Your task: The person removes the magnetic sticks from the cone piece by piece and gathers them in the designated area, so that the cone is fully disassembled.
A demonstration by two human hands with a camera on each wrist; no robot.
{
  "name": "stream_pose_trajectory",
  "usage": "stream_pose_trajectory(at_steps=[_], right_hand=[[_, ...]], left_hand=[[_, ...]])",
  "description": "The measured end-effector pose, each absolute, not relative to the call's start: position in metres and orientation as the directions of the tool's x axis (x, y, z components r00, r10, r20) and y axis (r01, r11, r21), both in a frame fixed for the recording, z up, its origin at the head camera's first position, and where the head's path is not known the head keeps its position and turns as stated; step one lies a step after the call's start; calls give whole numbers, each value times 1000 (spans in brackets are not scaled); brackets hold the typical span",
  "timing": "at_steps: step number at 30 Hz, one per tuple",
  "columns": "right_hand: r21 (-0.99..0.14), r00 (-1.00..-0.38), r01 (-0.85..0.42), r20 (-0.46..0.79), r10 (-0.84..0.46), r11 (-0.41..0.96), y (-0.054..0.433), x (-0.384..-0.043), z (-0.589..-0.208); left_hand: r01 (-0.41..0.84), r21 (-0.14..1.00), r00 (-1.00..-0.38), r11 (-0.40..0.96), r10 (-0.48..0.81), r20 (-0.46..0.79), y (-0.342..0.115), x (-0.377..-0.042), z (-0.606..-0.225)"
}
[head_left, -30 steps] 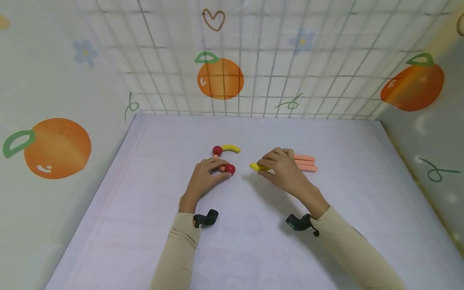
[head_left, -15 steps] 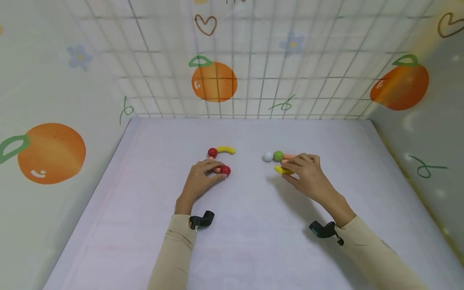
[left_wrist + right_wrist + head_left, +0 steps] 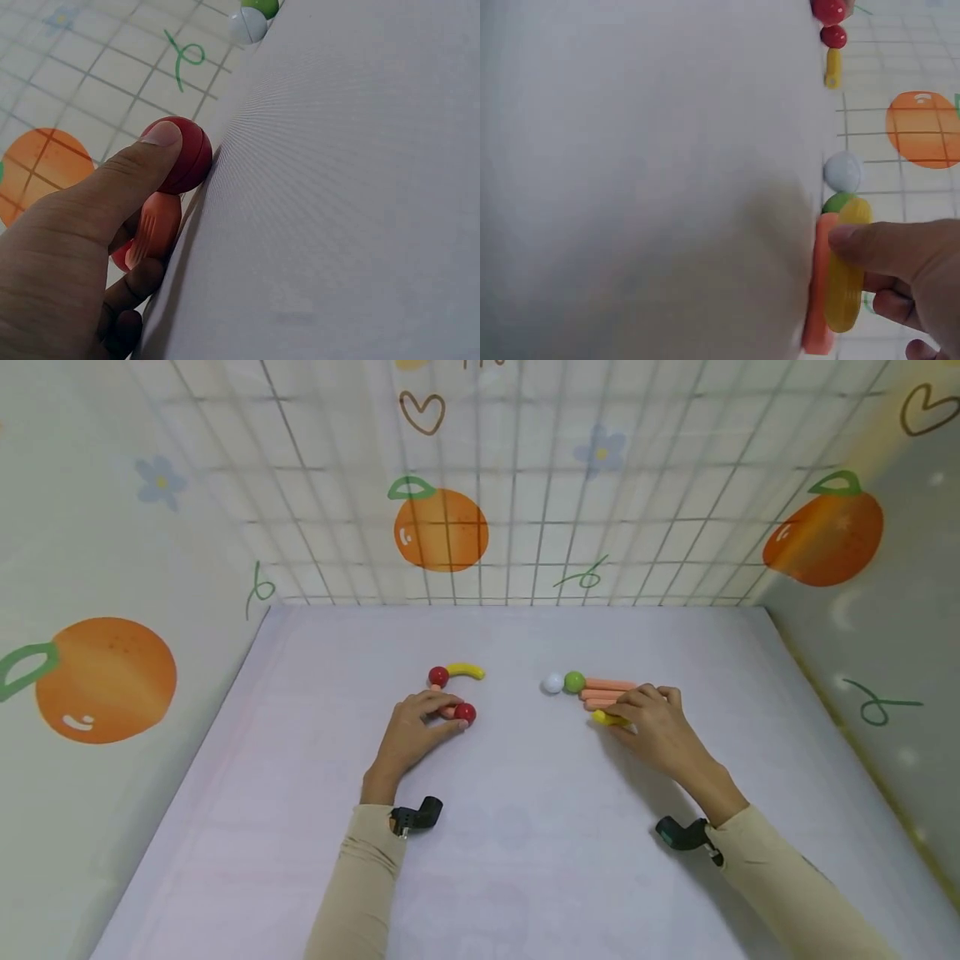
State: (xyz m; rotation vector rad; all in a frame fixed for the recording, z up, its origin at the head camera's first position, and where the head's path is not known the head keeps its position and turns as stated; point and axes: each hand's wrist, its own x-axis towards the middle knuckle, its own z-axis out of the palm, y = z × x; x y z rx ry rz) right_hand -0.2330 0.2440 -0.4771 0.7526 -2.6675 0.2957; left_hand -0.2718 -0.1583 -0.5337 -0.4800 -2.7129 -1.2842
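My left hand pinches a red ball, with the thumb lying across it in the left wrist view. An orange stick joins that ball, partly hidden by the fingers. Behind it on the table are a second red ball and a curved yellow stick touching it. My right hand holds another yellow stick between thumb and fingers, close in front of several salmon-coloured sticks lying side by side. A green ball and a white ball sit at their left end.
The white table reaches back to a gridded wall printed with oranges. Side walls rise at left and right. A small black camera is strapped to each wrist.
My right hand has moved right with the yellow stick, to the front of the salmon-coloured sticks, uncovering the white and green balls. The left hand keeps its grip; the head view has shifted slightly.
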Motion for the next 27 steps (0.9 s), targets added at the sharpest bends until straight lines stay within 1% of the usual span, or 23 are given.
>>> stream_pose_trajectory(at_steps=[4, 9, 18, 20, 23, 27], right_hand=[[-84, -816, -513, 358, -454, 854, 246, -235, -482], [-104, -829, -497, 350, -436, 862, 247, -236, -484], [-126, -825, -498, 373, -424, 858, 247, -239, -488], [-123, -820, -500, 385, -423, 857, 248, -240, -489], [-123, -805, -512, 413, -426, 850, 246, -240, -490], [-108, -753, -569, 466, -464, 815, 237, -237, -489]], left_hand=[[317, 743, -947, 589, 234, 218, -158, -271, -534], [321, 744, -946, 587, 237, 221, -157, -269, -531], [300, 741, -952, 601, 232, 198, -158, -270, -530], [300, 743, -952, 599, 239, 191, -159, -271, -530], [317, 772, -945, 551, 251, 209, -161, -272, -530], [361, 803, -929, 473, 256, 267, -167, -273, -530]])
